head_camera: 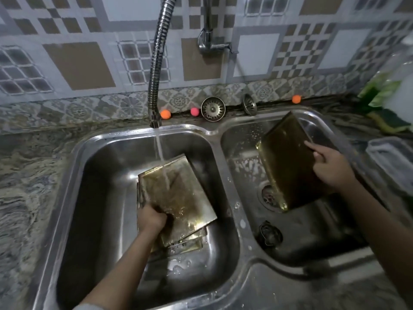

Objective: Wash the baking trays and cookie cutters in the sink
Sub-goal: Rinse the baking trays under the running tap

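Whatever lay under the top tray [178,193] in the left basin [107,175] was mostly hidden. The left hand [152,217] clenched that tray's near edge beneath the running water [162,162]. In the right basin [245,139], the right hand [330,166] gripped a tilted tray [288,162], forefinger extended.

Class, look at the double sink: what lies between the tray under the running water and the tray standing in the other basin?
In the head view, only the steel divider ridge lies between the flat tray and the tilted tray.
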Motion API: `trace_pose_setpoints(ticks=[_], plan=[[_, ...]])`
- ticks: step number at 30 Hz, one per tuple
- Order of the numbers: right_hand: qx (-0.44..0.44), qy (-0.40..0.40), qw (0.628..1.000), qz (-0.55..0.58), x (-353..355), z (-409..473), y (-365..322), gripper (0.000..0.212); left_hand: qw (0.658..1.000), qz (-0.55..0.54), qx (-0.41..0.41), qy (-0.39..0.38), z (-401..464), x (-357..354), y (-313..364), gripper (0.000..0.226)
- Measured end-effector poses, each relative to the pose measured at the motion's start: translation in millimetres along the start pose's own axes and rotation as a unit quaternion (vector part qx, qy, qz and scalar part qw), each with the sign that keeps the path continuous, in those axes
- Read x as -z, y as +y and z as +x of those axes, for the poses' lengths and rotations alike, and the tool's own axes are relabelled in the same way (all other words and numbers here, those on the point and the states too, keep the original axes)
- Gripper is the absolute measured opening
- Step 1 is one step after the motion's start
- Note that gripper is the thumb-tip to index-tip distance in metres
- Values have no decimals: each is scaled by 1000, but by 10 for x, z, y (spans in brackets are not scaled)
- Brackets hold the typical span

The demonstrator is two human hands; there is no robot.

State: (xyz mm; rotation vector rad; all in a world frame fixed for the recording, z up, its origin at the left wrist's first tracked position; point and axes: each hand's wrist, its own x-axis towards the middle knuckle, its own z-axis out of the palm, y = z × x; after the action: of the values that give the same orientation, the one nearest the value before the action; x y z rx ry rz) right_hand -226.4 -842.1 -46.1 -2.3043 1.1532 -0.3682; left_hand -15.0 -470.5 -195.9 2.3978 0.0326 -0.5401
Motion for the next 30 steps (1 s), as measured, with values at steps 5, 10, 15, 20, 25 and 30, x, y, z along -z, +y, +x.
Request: trace_pose_setpoints(ticks=[5,10,15,20,25,30], plan=[[-20,-82,996,19,-334,220,368,41,999,-37,-6,33,31,80,-68,37],[-19,-98,995,13,-613,289,627,50,993,-110,-19,39,41,117,-50,43],[-73,-72,995,0,-938,302,799,49,980,-166,-91,68,-43,152,157,39],[-27,-83,996,-12,-1090,281,778,53,968,-183,-149,85,-133,204,327,39],[107,-27,994,24,-1154,101,172,46,953,-223,-159,130,-227,313,456,38],[238,7,963,129,-1196,-504,-777,42,939,-275,-161,126,-418,606,627,36]])
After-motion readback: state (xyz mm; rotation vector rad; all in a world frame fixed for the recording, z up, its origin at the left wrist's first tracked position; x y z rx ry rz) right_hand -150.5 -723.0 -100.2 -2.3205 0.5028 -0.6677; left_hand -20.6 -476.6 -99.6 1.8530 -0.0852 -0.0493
